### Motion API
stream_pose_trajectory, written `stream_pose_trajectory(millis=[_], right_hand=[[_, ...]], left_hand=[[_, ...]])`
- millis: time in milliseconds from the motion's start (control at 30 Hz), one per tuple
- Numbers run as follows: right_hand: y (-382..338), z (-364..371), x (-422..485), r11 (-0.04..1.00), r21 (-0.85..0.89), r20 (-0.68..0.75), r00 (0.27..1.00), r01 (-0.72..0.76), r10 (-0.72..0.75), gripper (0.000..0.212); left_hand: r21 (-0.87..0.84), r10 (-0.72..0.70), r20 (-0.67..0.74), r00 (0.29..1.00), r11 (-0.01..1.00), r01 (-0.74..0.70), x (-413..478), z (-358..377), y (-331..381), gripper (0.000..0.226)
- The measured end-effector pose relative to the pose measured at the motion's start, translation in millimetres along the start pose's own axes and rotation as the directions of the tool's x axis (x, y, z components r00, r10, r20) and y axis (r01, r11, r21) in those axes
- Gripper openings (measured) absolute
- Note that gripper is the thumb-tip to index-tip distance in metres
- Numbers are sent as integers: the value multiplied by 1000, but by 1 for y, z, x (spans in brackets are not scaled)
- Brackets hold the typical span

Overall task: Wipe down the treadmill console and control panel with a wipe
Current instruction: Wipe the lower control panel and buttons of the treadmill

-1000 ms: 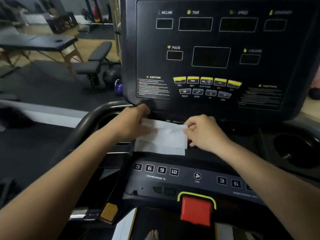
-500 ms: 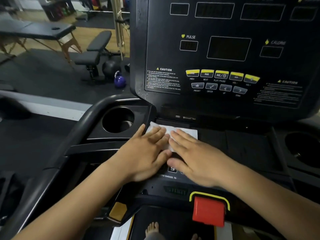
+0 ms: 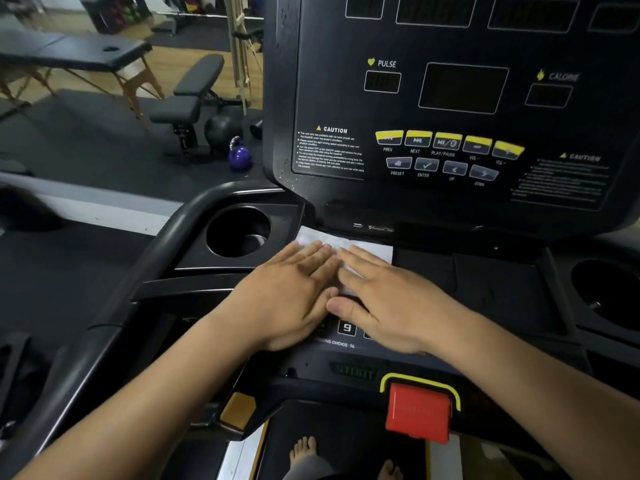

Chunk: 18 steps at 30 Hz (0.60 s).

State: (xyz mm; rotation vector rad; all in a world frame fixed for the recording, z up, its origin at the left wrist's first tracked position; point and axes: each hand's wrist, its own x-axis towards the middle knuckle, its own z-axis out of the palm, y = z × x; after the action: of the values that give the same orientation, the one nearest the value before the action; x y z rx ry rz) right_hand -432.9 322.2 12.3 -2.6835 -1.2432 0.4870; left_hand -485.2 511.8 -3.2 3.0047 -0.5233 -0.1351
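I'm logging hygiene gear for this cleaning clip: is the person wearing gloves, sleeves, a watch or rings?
No. The left hand and right hand are bare: no gloves, no rings showing. The left forearm and right forearm are bare to the frame edge, without sleeves, watch or bands.

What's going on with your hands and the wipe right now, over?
Left hand and right hand flat on wipe. Wipe lies on console tray by cup holder. Nothing blocking.

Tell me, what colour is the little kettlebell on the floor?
The kettlebell is purple. The head view, the only one, shows it.
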Motion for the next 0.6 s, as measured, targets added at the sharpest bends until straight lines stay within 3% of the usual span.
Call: stream_pose_trajectory(millis=[200,300,433,500,600], right_hand=[[-3,2,-6,1000,-8,35,999,27,-27,98],[4,-1,-6,997,-2,36,997,73,-73,76],[27,-7,21,993,78,-127,989,85,-75,44],[25,-4,17,992,73,-138,986,104,-93,47],[10,7,-11,989,78,-56,991,123,-119,75]], left_hand=[[-91,19,5,1000,996,-19,-8,4,1,83],[-160,21,-12,1000,987,-22,-9,1,-4,78],[-192,-58,-30,998,980,51,19,3,-15,70],[-202,-54,-40,998,978,45,17,3,-12,77],[-231,-17,-42,999,973,6,-11,8,0,75]])
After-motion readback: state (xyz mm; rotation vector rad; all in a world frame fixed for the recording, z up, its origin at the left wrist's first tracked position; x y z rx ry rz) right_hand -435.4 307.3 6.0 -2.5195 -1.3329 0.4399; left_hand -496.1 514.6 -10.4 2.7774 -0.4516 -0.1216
